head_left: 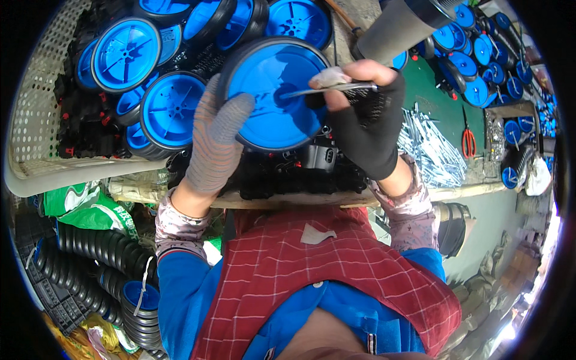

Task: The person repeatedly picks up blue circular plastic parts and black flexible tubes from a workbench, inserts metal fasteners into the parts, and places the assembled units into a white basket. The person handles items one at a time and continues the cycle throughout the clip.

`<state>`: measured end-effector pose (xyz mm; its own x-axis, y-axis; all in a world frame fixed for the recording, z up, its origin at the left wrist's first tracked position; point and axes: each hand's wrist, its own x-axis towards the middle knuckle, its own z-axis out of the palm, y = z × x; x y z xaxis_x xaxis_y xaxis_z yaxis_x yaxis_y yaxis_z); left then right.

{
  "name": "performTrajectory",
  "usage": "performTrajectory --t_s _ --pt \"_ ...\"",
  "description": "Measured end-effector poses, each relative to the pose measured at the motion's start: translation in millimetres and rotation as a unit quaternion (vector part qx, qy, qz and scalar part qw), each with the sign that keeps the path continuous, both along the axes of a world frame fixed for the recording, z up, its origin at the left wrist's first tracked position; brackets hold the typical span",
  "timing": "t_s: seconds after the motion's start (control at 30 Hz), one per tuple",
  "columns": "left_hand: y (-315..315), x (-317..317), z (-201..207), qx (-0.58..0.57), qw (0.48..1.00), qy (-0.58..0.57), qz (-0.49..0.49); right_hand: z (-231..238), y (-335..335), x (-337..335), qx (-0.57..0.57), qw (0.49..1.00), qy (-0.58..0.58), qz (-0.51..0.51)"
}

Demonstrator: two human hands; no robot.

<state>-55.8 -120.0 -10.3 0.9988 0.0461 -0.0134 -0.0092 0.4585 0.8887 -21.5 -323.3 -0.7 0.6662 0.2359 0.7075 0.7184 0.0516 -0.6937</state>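
My left hand (210, 144), in a grey striped glove, grips the left rim of a blue wheel (264, 66) with a black tyre. The thumb lies over the wheel's face and the other fingers are mostly behind it. My right hand (375, 129), in a black fingerless glove with white wrapping at a fingertip, pinches a thin metal rod (354, 87). One end of the rod points left at the wheel's hub; whether it is inside the hole I cannot tell. Shadow from the hand falls across the wheel.
A white perforated crate (36, 141) full of blue wheels (126, 53) and black parts stands at the left. Loose metal rods (435, 150) and orange-handled scissors (468, 141) lie on the right. A grey cylinder (396, 30) rises behind. Stacked black-tyred wheels (141, 318) sit lower left.
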Motion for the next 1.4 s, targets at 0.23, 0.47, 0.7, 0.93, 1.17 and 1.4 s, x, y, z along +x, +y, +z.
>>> performTrajectory --t_s 0.23,0.47,0.7,0.93,1.17,1.4 --pt "-18 -10 14 0.061 0.994 0.024 -0.089 15 -43 -22 -0.315 0.946 -0.078 -0.025" --pt "-64 -46 16 -0.114 0.951 0.127 -0.257 13 -89 -49 -0.432 0.883 -0.184 0.012" --pt "-85 -41 -9 0.337 0.866 -0.086 -0.360 -34 -165 -109 -0.405 0.879 -0.205 -0.144" --pt "-85 -12 -35 0.798 0.470 -0.247 -0.286 -123 -182 -98 0.109 0.884 0.306 -0.335" --pt "-141 -21 -40 0.592 0.760 -0.203 -0.177 -116 -103 -32 0.365 0.868 0.289 -0.173" --pt "-128 11 -63 0.456 0.843 -0.119 -0.258 -101 -91 6 0.407 0.842 0.286 -0.209"
